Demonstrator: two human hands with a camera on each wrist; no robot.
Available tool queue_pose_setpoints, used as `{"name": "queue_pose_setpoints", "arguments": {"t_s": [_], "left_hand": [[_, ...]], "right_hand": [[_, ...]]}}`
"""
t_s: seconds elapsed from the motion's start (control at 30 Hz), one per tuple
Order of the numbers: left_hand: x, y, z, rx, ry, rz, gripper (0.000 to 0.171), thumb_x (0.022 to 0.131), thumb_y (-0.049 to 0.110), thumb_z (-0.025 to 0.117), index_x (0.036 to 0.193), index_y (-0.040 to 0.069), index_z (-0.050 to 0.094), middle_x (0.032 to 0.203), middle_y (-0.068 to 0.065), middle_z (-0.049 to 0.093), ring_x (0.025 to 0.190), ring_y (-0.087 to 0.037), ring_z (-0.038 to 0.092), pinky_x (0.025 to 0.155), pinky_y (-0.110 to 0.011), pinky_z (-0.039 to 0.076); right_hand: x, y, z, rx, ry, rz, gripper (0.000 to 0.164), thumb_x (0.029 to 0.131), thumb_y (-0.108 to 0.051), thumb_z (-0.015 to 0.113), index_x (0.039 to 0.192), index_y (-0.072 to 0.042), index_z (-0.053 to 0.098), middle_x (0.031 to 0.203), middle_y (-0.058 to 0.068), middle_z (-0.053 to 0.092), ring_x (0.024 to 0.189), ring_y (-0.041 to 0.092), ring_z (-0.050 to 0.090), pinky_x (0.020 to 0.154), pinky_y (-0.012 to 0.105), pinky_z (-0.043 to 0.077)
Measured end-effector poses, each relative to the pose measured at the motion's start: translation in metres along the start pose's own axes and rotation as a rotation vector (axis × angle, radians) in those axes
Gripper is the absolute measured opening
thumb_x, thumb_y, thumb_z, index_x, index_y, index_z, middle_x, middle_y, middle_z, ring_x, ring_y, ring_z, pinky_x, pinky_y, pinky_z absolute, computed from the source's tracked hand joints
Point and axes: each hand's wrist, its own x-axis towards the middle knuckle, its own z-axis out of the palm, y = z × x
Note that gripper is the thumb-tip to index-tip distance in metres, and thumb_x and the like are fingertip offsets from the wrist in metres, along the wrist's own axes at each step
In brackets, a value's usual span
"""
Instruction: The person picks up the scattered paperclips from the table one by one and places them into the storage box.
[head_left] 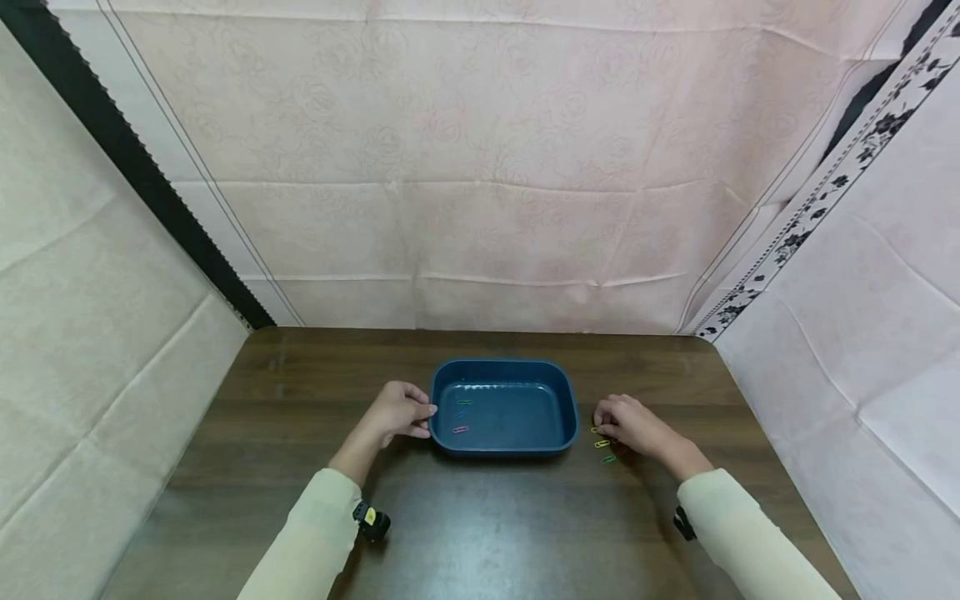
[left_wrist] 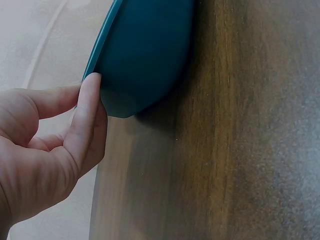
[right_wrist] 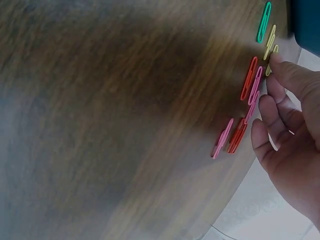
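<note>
Blue tray (head_left: pixel 502 425) sits at lower centre of the head view, small paper clips (head_left: pixel 461 430) inside toward its left. The left hand (head_left: pixel 401 410) pinches its left rim. Right of it, the right hand (head_left: pixel 632 423) touches a yellow paper clip (right_wrist: pixel 275 49); whether pinched, I cannot tell. Green, red and pink clips (right_wrist: pixel 249 78) lie nearby on the wooden table (head_left: pixel 495 533).

No words, names or numbers could be read in any of the three views. The black gadget (head_left: pixel 381 527) by the left cuff (head_left: pixel 333 493) had a small yellow patch (head_left: pixel 370 516), but it was too tiny to tell if letters were there.
</note>
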Motion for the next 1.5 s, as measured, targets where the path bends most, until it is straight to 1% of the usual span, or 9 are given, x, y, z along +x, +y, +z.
{"name": "queue_pose_setpoints", "arguments": {"t_s": [0.13, 0.27, 0.43, 0.63, 0.77, 0.97, 1.23, 1.37, 1.5], "left_hand": [[0.000, 0.001, 0.000, 0.000, 0.003, -0.004, 0.018, 0.098, 0.002, 0.068, 0.113, -0.006, 0.061, 0.093, -0.020, 0.063, 0.071, -0.022, 0.067, 0.068, -0.036, 0.067], [0.001, 0.001, 0.000, -0.001, 0.003, -0.001, 0.018, 0.098, 0.002, 0.068, 0.113, -0.006, 0.061, 0.092, -0.019, 0.063, 0.070, -0.022, 0.067, 0.068, -0.036, 0.067], [0.001, 0.001, 0.000, 0.005, 0.004, 0.004, 0.019, 0.098, 0.003, 0.068, 0.113, -0.006, 0.061, 0.091, -0.019, 0.063, 0.069, -0.022, 0.067, 0.068, -0.036, 0.067], [0.000, 0.001, 0.000, 0.005, 0.008, 0.006, 0.018, 0.098, 0.003, 0.068, 0.112, -0.006, 0.061, 0.091, -0.019, 0.063, 0.070, -0.022, 0.067, 0.068, -0.035, 0.067], [0.000, 0.001, 0.000, 0.002, 0.006, 0.007, 0.018, 0.098, 0.003, 0.068, 0.112, -0.006, 0.061, 0.090, -0.018, 0.063, 0.070, -0.022, 0.066, 0.068, -0.035, 0.067], [-0.001, 0.002, 0.000, -0.003, 0.003, 0.009, 0.017, 0.098, 0.003, 0.068, 0.111, -0.006, 0.061, 0.090, -0.018, 0.062, 0.069, -0.021, 0.065, 0.068, -0.035, 0.067], [-0.003, 0.000, -0.001, -0.005, -0.005, 0.007, 0.018, 0.099, 0.005, 0.068, 0.112, -0.005, 0.061, 0.099, -0.023, 0.065, 0.068, -0.022, 0.069, 0.068, -0.035, 0.067], [-0.004, 0.000, 0.000, -0.001, -0.004, 0.000, 0.019, 0.099, 0.006, 0.068, 0.113, -0.004, 0.061, 0.099, -0.023, 0.065, 0.069, -0.022, 0.069, 0.069, -0.035, 0.067], [-0.004, 0.000, 0.000, 0.003, -0.002, 0.011, 0.018, 0.099, 0.005, 0.069, 0.112, -0.005, 0.061, 0.098, -0.023, 0.065, 0.068, -0.022, 0.069, 0.068, -0.035, 0.067]], "right_hand": [[0.000, -0.001, 0.000, -0.001, 0.003, -0.020, 0.019, 0.089, -0.004, 0.078, 0.085, -0.016, 0.064, 0.083, -0.008, 0.058, 0.081, 0.007, 0.052, 0.068, 0.026, 0.049], [0.000, -0.002, -0.001, -0.008, -0.012, -0.008, 0.021, 0.091, -0.003, 0.076, 0.086, -0.017, 0.062, 0.083, -0.009, 0.056, 0.081, 0.007, 0.050, 0.069, 0.025, 0.047], [-0.001, -0.001, 0.000, -0.007, -0.028, -0.002, 0.017, 0.094, -0.004, 0.073, 0.089, -0.016, 0.062, 0.083, -0.009, 0.055, 0.080, 0.007, 0.048, 0.068, 0.024, 0.045], [0.000, 0.001, 0.003, -0.013, -0.026, -0.004, 0.011, 0.094, -0.006, 0.074, 0.093, -0.014, 0.066, 0.082, -0.009, 0.057, 0.079, 0.007, 0.050, 0.068, 0.025, 0.047], [0.000, 0.001, 0.003, -0.015, -0.024, 0.010, 0.013, 0.093, -0.008, 0.075, 0.090, -0.017, 0.065, 0.084, -0.010, 0.058, 0.082, 0.008, 0.051, 0.070, 0.026, 0.048], [-0.003, 0.000, -0.002, 0.044, -0.016, 0.047, 0.013, 0.096, -0.011, 0.073, 0.091, -0.020, 0.065, 0.087, -0.011, 0.059, 0.083, 0.007, 0.052, 0.071, 0.025, 0.050], [-0.008, 0.000, -0.009, 0.136, -0.019, 0.108, 0.003, 0.099, -0.012, 0.069, 0.096, -0.013, 0.067, 0.086, -0.009, 0.063, 0.079, 0.005, 0.057, 0.069, 0.024, 0.054], [-0.010, -0.003, -0.012, 0.200, -0.012, 0.155, 0.005, 0.101, -0.016, 0.068, 0.097, -0.013, 0.067, 0.087, -0.005, 0.066, 0.080, 0.007, 0.059, 0.069, 0.023, 0.055], [-0.011, -0.008, -0.016, 0.254, 0.024, 0.193, 0.005, 0.101, -0.017, 0.068, 0.097, -0.015, 0.065, 0.089, -0.003, 0.067, 0.080, 0.009, 0.060, 0.069, 0.023, 0.055]]}}
